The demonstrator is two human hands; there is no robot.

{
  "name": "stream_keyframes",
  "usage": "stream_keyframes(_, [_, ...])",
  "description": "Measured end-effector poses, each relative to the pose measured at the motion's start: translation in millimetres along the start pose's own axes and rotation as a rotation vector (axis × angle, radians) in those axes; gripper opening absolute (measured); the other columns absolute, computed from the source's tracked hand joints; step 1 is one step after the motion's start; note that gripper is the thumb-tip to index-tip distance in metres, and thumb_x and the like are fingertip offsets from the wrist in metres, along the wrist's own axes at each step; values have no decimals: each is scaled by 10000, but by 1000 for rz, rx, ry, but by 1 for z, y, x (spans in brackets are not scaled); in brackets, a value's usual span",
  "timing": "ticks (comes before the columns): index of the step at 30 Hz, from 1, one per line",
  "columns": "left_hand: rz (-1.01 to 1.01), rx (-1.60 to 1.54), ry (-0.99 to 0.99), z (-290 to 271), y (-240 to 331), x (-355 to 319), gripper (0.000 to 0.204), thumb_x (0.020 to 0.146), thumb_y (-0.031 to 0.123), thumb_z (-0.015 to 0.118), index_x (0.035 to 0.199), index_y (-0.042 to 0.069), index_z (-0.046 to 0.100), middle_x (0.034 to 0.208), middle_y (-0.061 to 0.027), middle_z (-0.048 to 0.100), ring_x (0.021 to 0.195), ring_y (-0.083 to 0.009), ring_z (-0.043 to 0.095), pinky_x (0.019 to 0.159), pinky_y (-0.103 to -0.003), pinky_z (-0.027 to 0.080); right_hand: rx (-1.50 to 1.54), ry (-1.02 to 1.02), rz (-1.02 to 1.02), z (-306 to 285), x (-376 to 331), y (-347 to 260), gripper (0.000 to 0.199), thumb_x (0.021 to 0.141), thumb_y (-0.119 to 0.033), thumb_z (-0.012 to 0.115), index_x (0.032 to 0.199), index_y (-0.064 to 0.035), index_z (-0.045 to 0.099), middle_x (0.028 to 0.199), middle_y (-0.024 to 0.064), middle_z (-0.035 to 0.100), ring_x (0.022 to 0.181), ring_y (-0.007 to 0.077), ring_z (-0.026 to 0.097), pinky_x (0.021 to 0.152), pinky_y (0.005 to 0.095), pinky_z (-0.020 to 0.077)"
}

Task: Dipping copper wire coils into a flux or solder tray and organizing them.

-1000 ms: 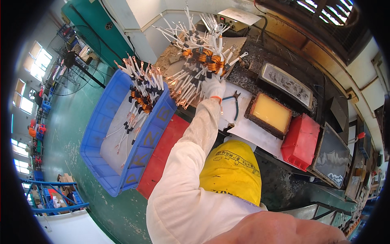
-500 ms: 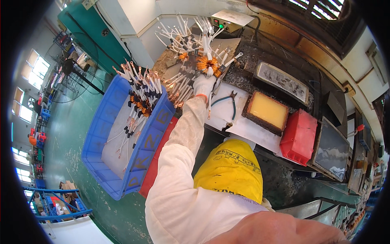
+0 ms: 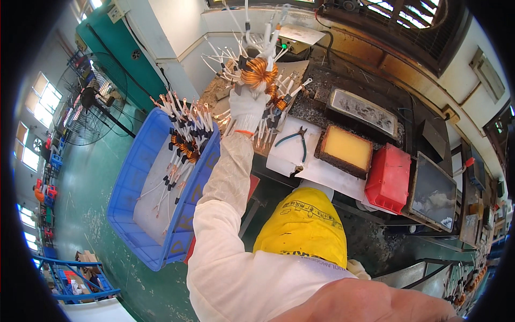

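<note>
The left arm (image 3: pixel 224 172) reaches forward and away from the body in a pale sleeve (image 3: pixel 214 231), fairly straight. An orange band (image 3: pixel 244 132) circles its wrist (image 3: pixel 241 129), and the left hand (image 3: pixel 248 105), in a white glove, is raised and curled into a grip. Of the right hand (image 3: pixel 358 269), only a small gloved part shows, low beside the body, its pose unclear.

Wide fisheye view, head-worn, angled down and forward
It looks from above along the wearer's cream cloth sleeve (image 3: pixel 213 231), close below, toward the dark, grimy counter (image 3: pixel 354 78) within arm's reach; scuffed green floor (image 3: pixel 80 198) bends away at left.
</note>
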State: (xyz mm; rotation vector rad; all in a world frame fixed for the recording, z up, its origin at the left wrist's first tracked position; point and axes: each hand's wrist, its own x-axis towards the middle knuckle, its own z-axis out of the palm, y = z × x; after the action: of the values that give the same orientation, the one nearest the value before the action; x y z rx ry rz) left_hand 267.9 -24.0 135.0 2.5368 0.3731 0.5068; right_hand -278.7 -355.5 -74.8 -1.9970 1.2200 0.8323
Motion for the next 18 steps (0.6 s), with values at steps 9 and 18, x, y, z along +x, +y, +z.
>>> stream_keyframes(9, [1100, -486, 442, -76, 38, -62, 264, 640, 239, 803, 801, 147, 615, 771, -41, 583, 747, -280, 589, 671, -393, 503, 991, 342, -886, -127, -74, -95, 286, 1021, -285, 568, 1177, -53, 627, 992, 61, 679, 733, 129, 616, 655, 274, 520])
stream_keyframes(18, [1554, -406, 33, -127, 83, -169, 229, 658, 279, 722, 827, 190, 595, 829, 13, 587, 800, -221, 589, 669, -371, 471, 967, 21, -1692, -257, -133, -180, 519, 1040, -363, 529, 1453, -67, 422, 1467, 214, 465, 1271, 275, 549, 1119, 434, 405])
